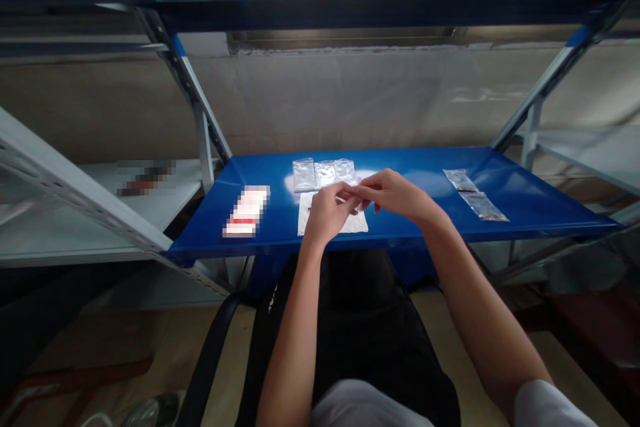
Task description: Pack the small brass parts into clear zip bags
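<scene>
My left hand [330, 208] and my right hand [393, 192] meet above the middle of the blue shelf. Their fingertips are pinched together on a small clear plastic bag [359, 205], mostly hidden by the fingers. Under my left hand lies a white sheet or cloth [306, 221], with small dark bits partly covered by the hand. Just behind it, clear plastic bags lie in a row: a left one [303, 175], a middle one [325, 174] and a right one [344, 170].
Two clear bags with small brownish contents, one farther back [461, 180] and one nearer [485, 207], lie at the right of the blue shelf [415, 230]. A blurred-out white and red item [247, 211] lies at the left. Metal uprights [193, 90] carry a shelf overhead.
</scene>
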A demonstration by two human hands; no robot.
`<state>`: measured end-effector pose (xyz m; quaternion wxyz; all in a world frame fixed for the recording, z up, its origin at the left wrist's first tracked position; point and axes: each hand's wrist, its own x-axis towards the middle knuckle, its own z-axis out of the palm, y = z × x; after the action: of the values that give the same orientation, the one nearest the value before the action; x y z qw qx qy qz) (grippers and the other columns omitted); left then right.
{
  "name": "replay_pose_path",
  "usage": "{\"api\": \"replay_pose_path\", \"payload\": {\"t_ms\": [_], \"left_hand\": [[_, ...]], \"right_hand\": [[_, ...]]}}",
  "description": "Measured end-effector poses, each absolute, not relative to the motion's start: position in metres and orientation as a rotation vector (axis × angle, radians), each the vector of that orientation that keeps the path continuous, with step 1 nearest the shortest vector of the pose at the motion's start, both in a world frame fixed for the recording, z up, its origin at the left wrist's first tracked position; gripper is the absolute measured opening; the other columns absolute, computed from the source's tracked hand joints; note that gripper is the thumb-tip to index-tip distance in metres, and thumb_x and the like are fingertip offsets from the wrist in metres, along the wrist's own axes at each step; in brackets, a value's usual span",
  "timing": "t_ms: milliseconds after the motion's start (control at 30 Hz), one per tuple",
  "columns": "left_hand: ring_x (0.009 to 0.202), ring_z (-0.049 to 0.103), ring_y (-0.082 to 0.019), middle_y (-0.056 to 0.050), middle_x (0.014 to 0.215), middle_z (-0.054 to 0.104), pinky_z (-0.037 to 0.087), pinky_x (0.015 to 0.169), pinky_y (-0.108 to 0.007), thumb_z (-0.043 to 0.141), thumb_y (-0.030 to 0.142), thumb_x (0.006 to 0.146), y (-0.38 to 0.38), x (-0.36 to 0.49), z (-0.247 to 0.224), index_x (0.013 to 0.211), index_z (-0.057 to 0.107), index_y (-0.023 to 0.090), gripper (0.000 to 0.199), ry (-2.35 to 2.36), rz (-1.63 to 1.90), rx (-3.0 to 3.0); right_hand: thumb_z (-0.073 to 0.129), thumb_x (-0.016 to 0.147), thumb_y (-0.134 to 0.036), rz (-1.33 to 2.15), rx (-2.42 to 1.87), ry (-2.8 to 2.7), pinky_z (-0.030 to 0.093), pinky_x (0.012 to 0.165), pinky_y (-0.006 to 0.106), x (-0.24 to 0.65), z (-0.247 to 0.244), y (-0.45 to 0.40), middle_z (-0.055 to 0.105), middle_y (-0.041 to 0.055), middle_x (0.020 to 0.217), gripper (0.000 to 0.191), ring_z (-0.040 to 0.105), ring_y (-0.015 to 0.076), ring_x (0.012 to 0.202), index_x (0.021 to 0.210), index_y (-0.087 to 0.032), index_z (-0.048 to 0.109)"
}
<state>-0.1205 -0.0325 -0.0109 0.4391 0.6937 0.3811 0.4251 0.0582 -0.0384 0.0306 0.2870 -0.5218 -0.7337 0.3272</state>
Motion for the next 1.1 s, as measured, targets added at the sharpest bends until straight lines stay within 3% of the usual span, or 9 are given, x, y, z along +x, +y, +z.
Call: {"api": "replay_pose_path", "payload": {"t_ms": [267, 567, 867, 1100], "left_hand": [[0.069, 0.067, -0.015, -0.005, 0.080, 0.073, 0.051, 0.063, -0.025, 0.076, 0.054, 0.088, -0.031, -0.135, -0.028, 0.092, 0.073, 0.017, 0.037, 0.873, 0.988, 1.727], [0.069, 0.065, -0.015, -0.003, 0.076, 0.070, 0.050, 0.065, -0.025, 0.072, 0.049, 0.090, -0.033, -0.135, -0.028, 0.087, 0.068, 0.018, 0.032, 0.902, 1.034, 1.725], [0.069, 0.063, -0.015, -0.001, 0.075, 0.069, 0.043, 0.064, -0.026, 0.063, 0.028, 0.096, -0.047, -0.130, -0.015, 0.081, 0.063, 0.020, 0.017, 1.177, 1.181, 1.960], [0.072, 0.065, -0.018, -0.002, 0.078, 0.069, 0.044, 0.068, -0.027, 0.062, 0.026, 0.097, -0.052, -0.132, -0.014, 0.090, 0.064, 0.020, 0.009, 1.248, 1.159, 2.153]], "right_hand": [[0.070, 0.091, -0.045, 1.159, -1.360, -1.909, 0.056, 0.057, 0.023, 0.056, 0.031, -0.051, 0.081, 0.0097, 0.088, 0.031, 0.076, 0.0201, 0.078, 0.088, -0.017, 0.082], [0.062, 0.094, -0.034, 1.175, -1.427, -1.823, 0.056, 0.056, 0.022, 0.052, 0.020, -0.052, 0.080, 0.0086, 0.087, 0.025, 0.077, 0.0192, 0.076, 0.081, -0.017, 0.074], [0.053, 0.090, -0.029, 0.813, -1.418, -2.058, 0.047, 0.052, 0.023, 0.060, 0.020, -0.054, 0.066, -0.0003, 0.057, 0.025, 0.062, 0.0126, 0.051, 0.071, -0.019, 0.066], [0.051, 0.084, -0.024, 0.735, -1.557, -2.047, 0.046, 0.053, 0.024, 0.062, 0.021, -0.057, 0.065, 0.0000, 0.053, 0.028, 0.063, 0.0140, 0.050, 0.058, -0.021, 0.060]]}}
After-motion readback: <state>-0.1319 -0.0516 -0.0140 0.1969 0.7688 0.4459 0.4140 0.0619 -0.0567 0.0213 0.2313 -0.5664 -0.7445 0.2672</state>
